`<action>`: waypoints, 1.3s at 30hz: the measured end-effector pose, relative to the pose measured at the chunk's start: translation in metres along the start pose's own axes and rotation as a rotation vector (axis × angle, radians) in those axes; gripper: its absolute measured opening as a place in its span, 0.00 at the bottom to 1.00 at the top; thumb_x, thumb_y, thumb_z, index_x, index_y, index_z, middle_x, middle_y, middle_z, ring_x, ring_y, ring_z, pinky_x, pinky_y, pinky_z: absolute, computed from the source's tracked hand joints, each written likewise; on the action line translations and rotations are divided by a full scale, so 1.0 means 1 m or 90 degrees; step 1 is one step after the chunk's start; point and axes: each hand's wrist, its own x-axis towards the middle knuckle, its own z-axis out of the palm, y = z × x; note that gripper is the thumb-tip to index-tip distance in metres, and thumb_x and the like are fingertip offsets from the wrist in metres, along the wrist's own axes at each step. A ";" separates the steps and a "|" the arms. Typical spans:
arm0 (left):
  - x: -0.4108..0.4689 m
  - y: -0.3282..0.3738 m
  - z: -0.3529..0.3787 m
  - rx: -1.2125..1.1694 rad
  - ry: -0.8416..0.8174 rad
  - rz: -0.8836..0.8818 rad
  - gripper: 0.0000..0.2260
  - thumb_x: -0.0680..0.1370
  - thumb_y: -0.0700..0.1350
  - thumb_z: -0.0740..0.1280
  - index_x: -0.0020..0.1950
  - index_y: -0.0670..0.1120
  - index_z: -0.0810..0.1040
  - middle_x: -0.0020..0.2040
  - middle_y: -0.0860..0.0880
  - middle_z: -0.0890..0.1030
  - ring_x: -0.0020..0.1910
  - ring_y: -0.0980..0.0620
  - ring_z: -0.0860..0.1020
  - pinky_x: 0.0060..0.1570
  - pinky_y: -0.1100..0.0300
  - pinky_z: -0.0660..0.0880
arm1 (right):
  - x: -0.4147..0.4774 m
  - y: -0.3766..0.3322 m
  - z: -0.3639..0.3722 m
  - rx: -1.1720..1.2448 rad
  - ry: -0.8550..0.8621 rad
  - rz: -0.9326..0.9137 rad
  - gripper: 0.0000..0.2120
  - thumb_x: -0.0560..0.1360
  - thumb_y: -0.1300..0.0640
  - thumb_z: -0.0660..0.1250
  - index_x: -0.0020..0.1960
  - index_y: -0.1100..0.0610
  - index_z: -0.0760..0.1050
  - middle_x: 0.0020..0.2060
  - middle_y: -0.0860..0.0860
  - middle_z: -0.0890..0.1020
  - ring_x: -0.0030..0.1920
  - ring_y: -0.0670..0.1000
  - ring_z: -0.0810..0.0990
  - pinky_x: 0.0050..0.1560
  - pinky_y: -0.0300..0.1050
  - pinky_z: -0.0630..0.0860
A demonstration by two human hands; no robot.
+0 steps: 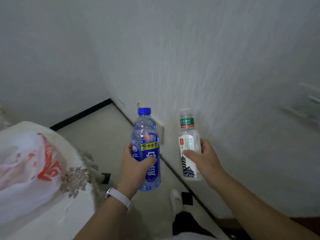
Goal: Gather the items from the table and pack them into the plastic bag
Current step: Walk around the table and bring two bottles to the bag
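You've got two bottles up in the air, one per hand: your left hand (136, 163) is wrapped around the blue-capped, blue-labelled clear plastic bottle (147, 149), and your right hand (204, 158) grips the clear white-labelled bottle (189, 144). One white plastic bag with red print (26, 168) sits on the table (57, 227) to your left.

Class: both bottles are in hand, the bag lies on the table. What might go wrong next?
The left hand grips the blue bottle, right hand the clear bottle: neither is free to open the bag. The bag lies slumped by the table edge; pushing a bottle in may slide it off.
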 end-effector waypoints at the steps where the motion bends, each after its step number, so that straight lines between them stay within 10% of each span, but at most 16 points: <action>1: 0.010 0.001 -0.005 -0.002 0.026 -0.005 0.32 0.59 0.43 0.77 0.61 0.49 0.73 0.52 0.49 0.84 0.44 0.52 0.84 0.42 0.53 0.82 | 0.019 -0.005 0.011 -0.008 -0.018 -0.013 0.22 0.69 0.58 0.75 0.60 0.53 0.71 0.50 0.50 0.82 0.46 0.49 0.83 0.48 0.52 0.81; 18: 0.069 0.038 -0.142 -0.147 0.599 -0.030 0.24 0.70 0.33 0.75 0.61 0.44 0.71 0.51 0.48 0.82 0.47 0.49 0.83 0.39 0.58 0.79 | 0.158 -0.102 0.257 -0.102 -0.574 -0.097 0.19 0.71 0.58 0.74 0.57 0.52 0.70 0.48 0.52 0.82 0.44 0.51 0.84 0.39 0.46 0.82; 39: 0.151 -0.003 -0.360 -0.280 0.887 -0.061 0.26 0.70 0.42 0.78 0.63 0.49 0.70 0.54 0.53 0.81 0.48 0.55 0.83 0.43 0.59 0.80 | 0.144 -0.170 0.540 -0.260 -0.820 -0.177 0.22 0.70 0.60 0.75 0.60 0.55 0.71 0.49 0.50 0.82 0.43 0.45 0.84 0.37 0.39 0.80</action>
